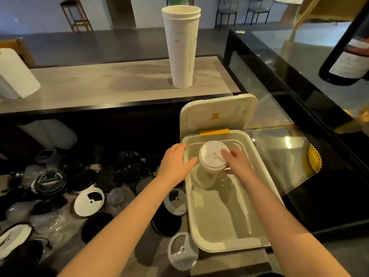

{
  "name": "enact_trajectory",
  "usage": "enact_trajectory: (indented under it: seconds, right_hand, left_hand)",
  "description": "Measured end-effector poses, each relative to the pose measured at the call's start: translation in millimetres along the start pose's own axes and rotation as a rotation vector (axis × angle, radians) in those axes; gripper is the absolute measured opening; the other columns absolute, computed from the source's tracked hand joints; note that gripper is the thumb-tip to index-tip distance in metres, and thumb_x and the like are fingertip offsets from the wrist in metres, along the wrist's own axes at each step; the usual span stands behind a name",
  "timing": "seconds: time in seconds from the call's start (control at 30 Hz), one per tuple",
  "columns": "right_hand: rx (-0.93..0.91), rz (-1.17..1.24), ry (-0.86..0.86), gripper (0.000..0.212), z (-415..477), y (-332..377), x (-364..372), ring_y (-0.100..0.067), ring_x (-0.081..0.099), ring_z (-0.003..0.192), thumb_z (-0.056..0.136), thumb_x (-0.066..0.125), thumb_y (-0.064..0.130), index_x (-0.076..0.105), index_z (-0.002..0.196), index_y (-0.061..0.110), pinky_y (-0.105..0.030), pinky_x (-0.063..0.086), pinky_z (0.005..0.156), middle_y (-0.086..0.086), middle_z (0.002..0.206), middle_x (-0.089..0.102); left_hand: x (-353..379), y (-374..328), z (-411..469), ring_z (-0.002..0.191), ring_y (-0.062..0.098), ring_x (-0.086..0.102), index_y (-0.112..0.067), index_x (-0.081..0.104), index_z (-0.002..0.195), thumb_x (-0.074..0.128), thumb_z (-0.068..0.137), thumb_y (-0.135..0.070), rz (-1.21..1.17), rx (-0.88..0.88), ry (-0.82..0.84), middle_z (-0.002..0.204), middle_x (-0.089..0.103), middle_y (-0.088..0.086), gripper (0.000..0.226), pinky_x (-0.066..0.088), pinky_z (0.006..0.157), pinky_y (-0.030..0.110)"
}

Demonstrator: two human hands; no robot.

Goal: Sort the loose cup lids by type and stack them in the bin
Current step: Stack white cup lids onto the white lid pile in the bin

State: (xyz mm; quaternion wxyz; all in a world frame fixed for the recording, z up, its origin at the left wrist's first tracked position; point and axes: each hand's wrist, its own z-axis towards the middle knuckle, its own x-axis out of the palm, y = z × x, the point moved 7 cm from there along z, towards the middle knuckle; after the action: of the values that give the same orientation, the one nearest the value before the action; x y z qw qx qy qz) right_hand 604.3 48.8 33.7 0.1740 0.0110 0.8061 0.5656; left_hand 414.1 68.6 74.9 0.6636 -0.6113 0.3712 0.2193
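Note:
A white bin (pixel 257 198) with an open hinged cover (pixel 217 114) sits on the counter. Over its far end a stack of white lids (pixel 212 156) is held by my right hand (pixel 237 162), fingers curled round its right side. My left hand (pixel 175 162) lies over the bin's left rim with fingers straight, thumb reaching toward the stack. A clear lid (pixel 201 177) lies below the stack inside the bin. Loose black lids (pixel 107 176), white lids (pixel 88 201) and clear lids (pixel 117 198) are scattered on the counter to the left.
A tall stack of white paper cups (pixel 182 47) stands on the raised shelf behind. A paper towel roll (pixel 16 74) is at the far left. A glass display case (pixel 289 80) borders the right, with a dark bottle (pixel 351 56) on top.

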Motion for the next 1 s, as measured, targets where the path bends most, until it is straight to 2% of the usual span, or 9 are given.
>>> enact_trajectory:
  seconds: [0.13,0.23,0.3,0.37,0.5,0.73,0.83,0.9,1.0]
  right_hand:
    - [0.184,-0.133,0.02,0.036,25,-38,6,-0.03,0.061,0.088,0.097,0.046,0.036,0.054,0.117,0.007,-0.034,0.055,0.066,-0.014,0.104,0.058]
    - [0.214,-0.252,0.047,0.051,37,-59,16,-0.034,0.06,0.099,0.094,0.038,0.048,0.055,0.118,0.005,-0.044,0.052,0.087,-0.013,0.101,0.059]
    - [0.194,-0.328,0.025,0.055,45,-66,22,-0.035,0.057,0.107,0.095,0.035,0.049,0.056,0.122,0.006,-0.042,0.046,0.096,-0.017,0.113,0.062]
    - [0.199,-0.399,0.002,0.053,47,-65,25,-0.036,0.051,0.118,0.099,0.032,0.044,0.054,0.126,0.005,-0.038,0.04,0.098,-0.019,0.127,0.057]
    - [0.192,-0.516,-0.027,0.052,47,-69,35,-0.035,0.047,0.122,0.099,0.027,0.044,0.051,0.127,0.007,-0.04,0.038,0.099,-0.016,0.132,0.052]
    - [0.036,-0.726,-0.057,0.045,47,-63,41,-0.034,0.046,0.119,0.1,0.03,0.04,0.046,0.124,0.006,-0.041,0.039,0.095,-0.015,0.13,0.048]
    - [-0.154,-0.76,-0.038,0.043,43,-43,35,-0.032,0.041,0.123,0.097,0.04,0.039,0.045,0.128,0.009,-0.039,0.037,0.098,-0.013,0.132,0.046]
    - [-0.323,-0.754,0.087,0.047,35,-34,38,-0.027,0.035,0.13,0.094,0.05,0.037,0.042,0.135,0.013,-0.036,0.034,0.102,-0.008,0.138,0.043]
    - [-0.4,-0.858,0.306,0.057,27,-39,48,-0.02,0.028,0.138,0.092,0.056,0.036,0.035,0.143,0.022,-0.031,0.029,0.109,0.001,0.151,0.032]
  left_hand:
    - [15,14,-8,0.126,0.022,0.044,-0.02,0.037,0.139,0.057,0.087,-0.045,0.067,-0.01,0.089,0.135,0.047,0.0,0.061,0.041,0.102,0.038]
    - [22,20,-14,0.127,0.022,0.043,-0.022,0.023,0.147,0.054,0.087,-0.051,0.079,-0.045,0.131,0.138,0.045,0.0,0.073,0.044,0.099,0.043]
    - [23,21,-15,0.129,0.023,0.041,-0.021,0.016,0.15,0.052,0.088,-0.052,0.112,-0.057,0.135,0.141,0.043,0.002,0.079,0.042,0.101,0.043]
    - [23,20,-15,0.132,0.024,0.037,-0.018,0.01,0.151,0.051,0.089,-0.051,0.161,-0.07,0.149,0.144,0.04,0.004,0.081,0.04,0.103,0.042]
    - [24,20,-16,0.133,0.025,0.033,-0.017,0.006,0.151,0.048,0.091,-0.051,0.213,-0.096,0.153,0.146,0.038,0.006,0.081,0.038,0.104,0.041]
    - [24,17,-17,0.135,0.024,0.03,-0.019,0.003,0.151,0.045,0.092,-0.052,0.267,-0.109,0.151,0.147,0.035,0.006,0.08,0.036,0.104,0.038]
    - [24,18,-17,0.135,0.024,0.03,-0.019,0.004,0.151,0.045,0.092,-0.053,0.251,-0.107,0.141,0.148,0.035,0.005,0.08,0.036,0.104,0.039]
    - [24,19,-17,0.137,0.023,0.028,-0.019,0.004,0.151,0.044,0.091,-0.054,0.261,-0.103,0.142,0.149,0.032,0.005,0.08,0.035,0.106,0.039]
    - [20,15,-17,0.137,0.022,0.028,-0.018,0.009,0.151,0.045,0.091,-0.054,0.296,-0.061,0.118,0.15,0.032,0.003,0.078,0.033,0.107,0.038]
